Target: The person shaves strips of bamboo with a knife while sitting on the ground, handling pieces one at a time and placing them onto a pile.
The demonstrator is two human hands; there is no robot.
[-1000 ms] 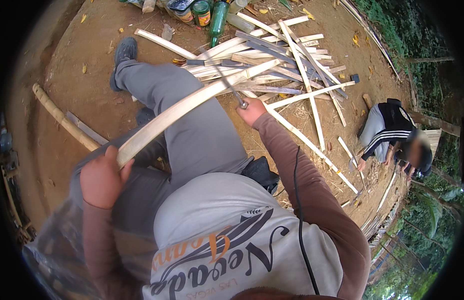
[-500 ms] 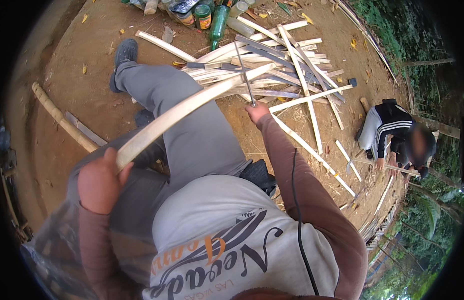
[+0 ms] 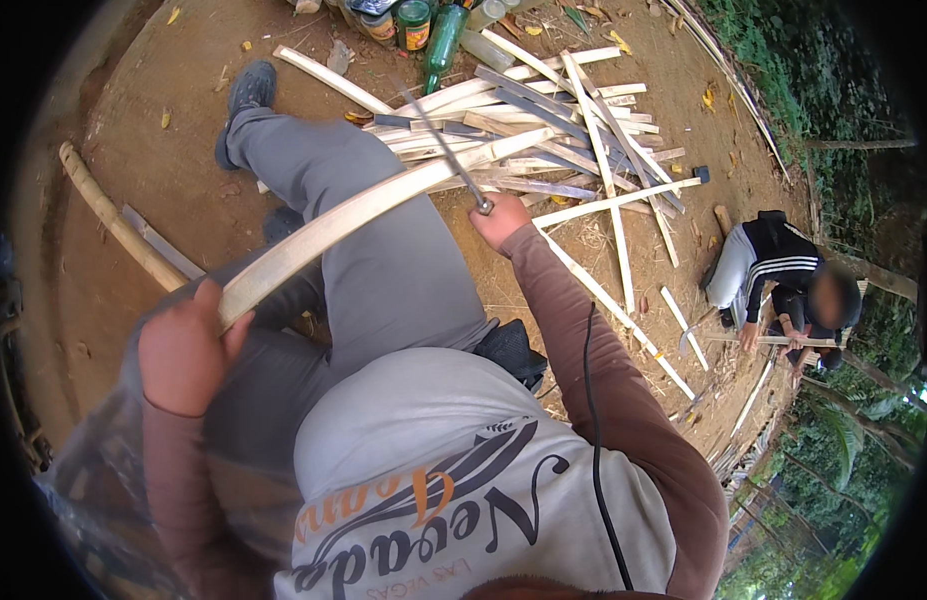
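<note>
My left hand (image 3: 188,350) grips the near end of a long, pale bamboo strip (image 3: 343,222). The strip slants away to the right across my grey-trousered thigh, its far end above a heap of similar strips. In my right hand (image 3: 500,222) is a long knife (image 3: 448,155) with a narrow blade, seen nearly edge-on. Its blade crosses over the strip and points up and to the left. The fingers cover its handle. Whether the blade touches the strip, I cannot tell.
Split bamboo strips (image 3: 608,165) lie heaped on the dirt ahead. Behind them stand jars (image 3: 413,25) and a green bottle (image 3: 445,45). A bamboo pole (image 3: 113,220) lies at the left. At the right another person (image 3: 778,260) crouches, hands on a strip.
My right hand has shifted slightly left, and the knife blade has tipped farther left over the strip. My left hand has drawn back a little with the strip.
</note>
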